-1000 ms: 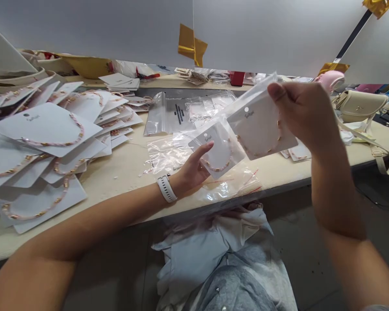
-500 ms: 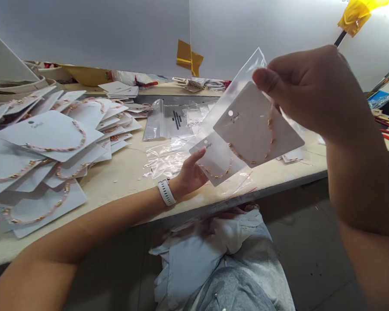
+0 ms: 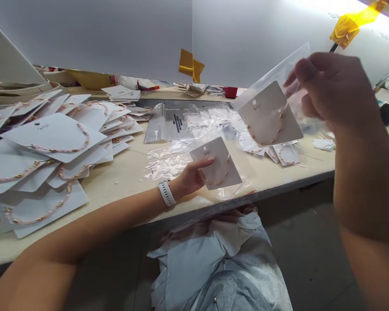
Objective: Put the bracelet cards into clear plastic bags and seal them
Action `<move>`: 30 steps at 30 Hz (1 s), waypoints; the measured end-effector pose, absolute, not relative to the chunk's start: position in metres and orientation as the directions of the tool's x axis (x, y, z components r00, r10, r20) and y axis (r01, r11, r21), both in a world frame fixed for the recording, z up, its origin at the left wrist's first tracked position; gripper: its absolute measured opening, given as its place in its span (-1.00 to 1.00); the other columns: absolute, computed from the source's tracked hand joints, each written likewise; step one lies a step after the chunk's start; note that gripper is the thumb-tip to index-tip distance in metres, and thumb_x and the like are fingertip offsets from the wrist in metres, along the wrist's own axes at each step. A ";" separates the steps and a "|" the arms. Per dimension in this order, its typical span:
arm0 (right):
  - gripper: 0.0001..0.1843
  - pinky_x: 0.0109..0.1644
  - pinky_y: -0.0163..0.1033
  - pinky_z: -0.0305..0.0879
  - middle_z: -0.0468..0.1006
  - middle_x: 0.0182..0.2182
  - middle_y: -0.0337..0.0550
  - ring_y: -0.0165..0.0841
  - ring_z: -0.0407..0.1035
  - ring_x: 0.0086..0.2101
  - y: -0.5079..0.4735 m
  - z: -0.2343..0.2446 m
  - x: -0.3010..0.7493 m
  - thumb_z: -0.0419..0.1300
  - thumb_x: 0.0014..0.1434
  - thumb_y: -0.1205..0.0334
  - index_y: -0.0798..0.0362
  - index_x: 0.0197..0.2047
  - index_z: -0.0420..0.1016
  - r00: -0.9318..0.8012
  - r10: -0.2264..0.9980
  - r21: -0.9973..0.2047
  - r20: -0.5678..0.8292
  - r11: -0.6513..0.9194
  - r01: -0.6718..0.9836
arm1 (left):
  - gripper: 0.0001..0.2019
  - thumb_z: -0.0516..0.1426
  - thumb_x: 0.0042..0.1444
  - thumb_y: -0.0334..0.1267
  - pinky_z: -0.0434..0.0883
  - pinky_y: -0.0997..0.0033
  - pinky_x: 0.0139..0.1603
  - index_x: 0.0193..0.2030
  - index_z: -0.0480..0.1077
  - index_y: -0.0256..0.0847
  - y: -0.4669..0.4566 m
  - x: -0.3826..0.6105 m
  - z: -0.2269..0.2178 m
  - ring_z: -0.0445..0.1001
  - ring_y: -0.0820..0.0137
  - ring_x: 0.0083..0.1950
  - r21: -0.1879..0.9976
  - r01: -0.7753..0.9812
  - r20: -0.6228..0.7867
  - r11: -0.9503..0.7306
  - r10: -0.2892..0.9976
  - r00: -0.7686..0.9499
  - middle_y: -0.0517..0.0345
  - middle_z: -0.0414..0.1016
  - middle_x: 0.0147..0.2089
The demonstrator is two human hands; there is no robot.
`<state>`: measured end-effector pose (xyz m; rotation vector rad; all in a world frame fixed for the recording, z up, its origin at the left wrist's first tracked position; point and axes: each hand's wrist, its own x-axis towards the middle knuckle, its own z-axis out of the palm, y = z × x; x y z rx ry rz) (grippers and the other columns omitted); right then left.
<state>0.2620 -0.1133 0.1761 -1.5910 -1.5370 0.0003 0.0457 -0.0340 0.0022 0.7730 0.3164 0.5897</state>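
My left hand (image 3: 192, 176), with a white watch band on the wrist, grips a bagged bracelet card (image 3: 216, 160) by its lower left side, thumb across its face. The card is grey-white with a round hole and a beaded bracelet, pink and gold, looped on it. Up and to the right, my right hand (image 3: 324, 86) pinches a clear plastic bag (image 3: 298, 58) near its upper right part. Inside that bag sits a second bracelet card (image 3: 266, 112), tilted, above the table. Some fingers of my right hand are blurred or hidden behind the bag.
Overlapping bracelet cards (image 3: 52, 134) pile up on the left of the table (image 3: 123, 185). Clear bags (image 3: 168, 125) lie in the middle, more carded bracelets (image 3: 287, 154) on the right. Behind stand a yellow bowl (image 3: 89, 79) and a panel with yellow tape (image 3: 190, 65).
My right hand has moved right with its bagged card, away from the card in my left hand. The left card, partly covered before, now shows its whole face.
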 end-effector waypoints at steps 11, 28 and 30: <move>-0.53 -0.73 -0.34 -0.35 0.37 -0.55 -0.38 -0.67 -0.17 -0.79 -0.092 0.090 0.235 0.22 0.10 -0.26 -0.01 -0.39 0.28 0.206 0.918 -0.940 0.338 0.319 0.123 | -0.68 0.39 -0.23 -0.20 0.56 0.38 -0.29 -0.29 0.51 -0.23 -0.031 0.043 0.008 0.57 0.32 -0.36 0.753 -0.435 0.002 0.493 0.661 0.751 0.19 0.59 -0.37; -0.44 -0.16 -0.19 0.39 0.57 -0.29 -0.24 -0.32 0.45 -0.28 -0.085 -0.001 0.254 0.38 -0.19 -0.21 -0.07 -0.18 0.49 0.111 0.993 -0.914 -0.030 0.018 -0.405 | -0.30 0.39 -0.23 -0.45 0.53 0.42 -0.17 0.13 0.37 -0.10 -0.019 0.045 0.040 0.54 0.36 -0.22 0.958 -0.185 -0.069 0.220 0.802 0.593 0.22 0.59 -0.25; -0.47 -0.10 -0.20 0.38 0.56 -0.31 -0.28 -0.34 0.44 -0.26 -0.082 -0.013 0.247 0.40 -0.20 -0.16 -0.09 -0.18 0.48 0.078 0.992 -0.870 -0.096 -0.045 -0.491 | -0.39 0.37 -0.20 -0.45 0.51 0.35 -0.08 0.07 0.43 -0.18 -0.017 0.040 0.054 0.53 0.35 -0.22 0.980 -0.095 -0.088 0.173 0.813 0.575 0.20 0.59 -0.25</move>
